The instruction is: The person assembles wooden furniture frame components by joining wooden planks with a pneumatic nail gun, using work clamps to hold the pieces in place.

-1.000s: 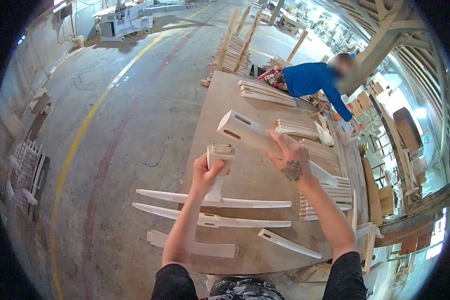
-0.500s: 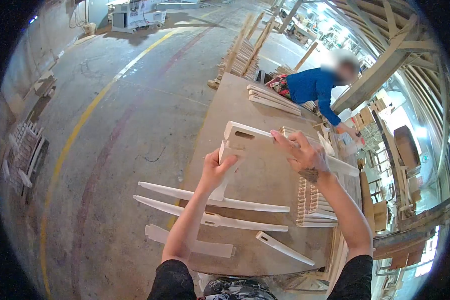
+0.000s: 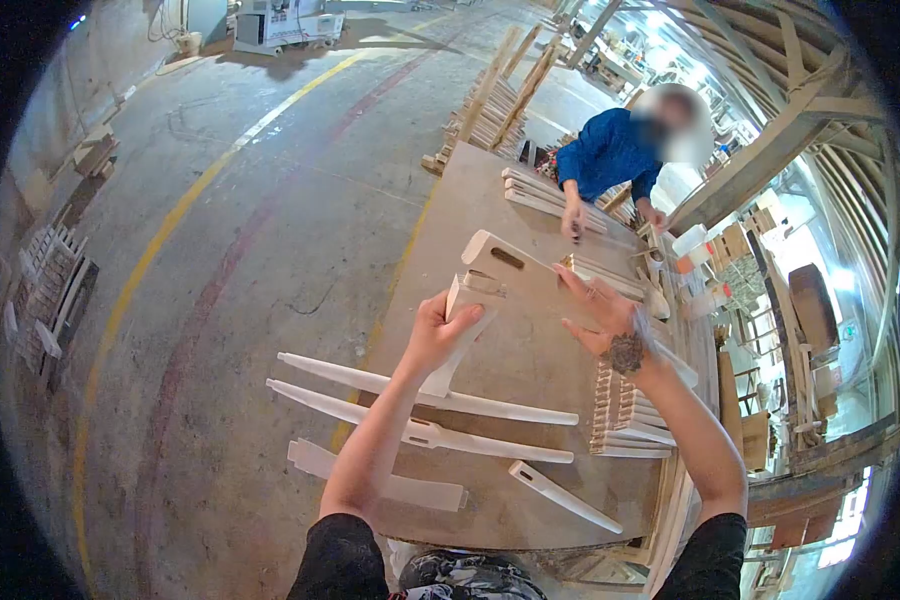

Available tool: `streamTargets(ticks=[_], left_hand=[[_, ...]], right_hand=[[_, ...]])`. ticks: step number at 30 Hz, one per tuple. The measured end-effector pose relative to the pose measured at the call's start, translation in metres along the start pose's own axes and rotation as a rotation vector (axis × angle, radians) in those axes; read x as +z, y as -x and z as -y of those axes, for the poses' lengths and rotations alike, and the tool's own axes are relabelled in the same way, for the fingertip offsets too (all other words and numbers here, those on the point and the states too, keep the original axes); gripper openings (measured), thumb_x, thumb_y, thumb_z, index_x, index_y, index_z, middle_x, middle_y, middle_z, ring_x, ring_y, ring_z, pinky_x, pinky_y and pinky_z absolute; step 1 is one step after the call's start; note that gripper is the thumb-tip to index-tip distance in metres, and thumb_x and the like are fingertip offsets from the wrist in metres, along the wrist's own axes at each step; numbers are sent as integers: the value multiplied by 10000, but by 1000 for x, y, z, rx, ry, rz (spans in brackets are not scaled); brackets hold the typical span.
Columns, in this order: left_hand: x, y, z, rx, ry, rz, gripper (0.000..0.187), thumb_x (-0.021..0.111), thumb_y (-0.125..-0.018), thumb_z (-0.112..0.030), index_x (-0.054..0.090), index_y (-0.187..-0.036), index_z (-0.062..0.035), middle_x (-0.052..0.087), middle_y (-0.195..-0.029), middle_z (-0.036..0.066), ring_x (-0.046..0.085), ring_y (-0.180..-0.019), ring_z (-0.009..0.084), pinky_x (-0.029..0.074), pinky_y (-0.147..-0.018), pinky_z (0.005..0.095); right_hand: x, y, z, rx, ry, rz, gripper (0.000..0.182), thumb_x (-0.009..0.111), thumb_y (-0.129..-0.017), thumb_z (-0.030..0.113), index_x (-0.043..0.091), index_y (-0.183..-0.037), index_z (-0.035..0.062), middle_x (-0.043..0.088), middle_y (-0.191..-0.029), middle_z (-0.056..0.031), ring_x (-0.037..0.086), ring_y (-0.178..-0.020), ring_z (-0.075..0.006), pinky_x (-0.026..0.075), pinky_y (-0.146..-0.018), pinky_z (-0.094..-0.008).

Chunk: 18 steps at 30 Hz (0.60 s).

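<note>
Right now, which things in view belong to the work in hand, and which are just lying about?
In the work, it seems:
thick pale piece, in the left hand
broad slotted piece, in the right hand
far curved piece, possibly joined to the first

Lying by, as far as I can tell:
near curved piece
flat pale piece
short slotted piece
stacked wooden pieces

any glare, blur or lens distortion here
Head view: fisheye warp with black corners, yellow line bowed; head view: glare at the lower-right window, shadow beside the machine; head view: coworker's face blurred out, left hand fairly sharp
</note>
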State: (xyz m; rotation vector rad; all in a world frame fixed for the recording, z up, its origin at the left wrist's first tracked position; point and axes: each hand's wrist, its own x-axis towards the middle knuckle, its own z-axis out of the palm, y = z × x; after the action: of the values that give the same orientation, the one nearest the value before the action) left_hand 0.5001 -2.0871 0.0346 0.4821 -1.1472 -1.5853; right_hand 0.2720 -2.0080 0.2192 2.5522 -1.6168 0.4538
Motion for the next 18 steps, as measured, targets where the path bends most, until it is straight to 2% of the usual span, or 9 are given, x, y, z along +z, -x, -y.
streamTargets(ticks=[4,7,10,13,16,18], left_hand=[[3,0,-9,17,-38,7,284,734,-957,-260,705,-1075,-3,703,-854,25,648,-737,100,532,-633,287],[3,-2,-9,-11,-36,10,296,716,-967,-254,692,-1106,7,700,-903,29,650,-765,111,540,-652,297],[1,-2,-7,-7,-35,26,295,714,-968,-250,690,-1109,9,701,-909,27,649,-768,106,540,-649,294],[0,-3,-7,-18,-46,34,297,709,-970,-255,689,-1114,5,701,-897,27,650,-769,103,539,-646,292],[-1,-8,-6,-39,-76,25,300,704,-971,-265,690,-1117,-4,703,-879,25,652,-768,100,540,-649,290],[-3,-10,-4,-48,-78,33,303,702,-971,-275,689,-1116,-9,704,-860,21,652,-759,97,542,-653,292]], right_hand=[[23,8,-8,-23,-91,-97,796,798,-817,224,462,-1538,222,681,-1089,-144,703,-924,-330,575,-739,-424],[36,10,-6,-10,-86,-148,810,805,-801,210,466,-1537,219,672,-1065,-142,689,-941,-332,572,-759,-403],[24,8,-7,24,52,-66,819,803,-797,168,464,-1540,235,651,-1003,-118,682,-905,-326,572,-754,-412],[13,-2,0,-92,140,-114,844,779,-779,98,461,-1543,266,617,-943,-83,672,-839,-303,571,-708,-406],[-1,-9,-3,-143,268,-81,878,744,-742,29,472,-1534,294,599,-924,-56,671,-803,-269,570,-670,-393],[-9,-14,1,-136,291,-49,869,737,-719,4,508,-1510,281,635,-974,-65,681,-813,-279,567,-680,-399]])
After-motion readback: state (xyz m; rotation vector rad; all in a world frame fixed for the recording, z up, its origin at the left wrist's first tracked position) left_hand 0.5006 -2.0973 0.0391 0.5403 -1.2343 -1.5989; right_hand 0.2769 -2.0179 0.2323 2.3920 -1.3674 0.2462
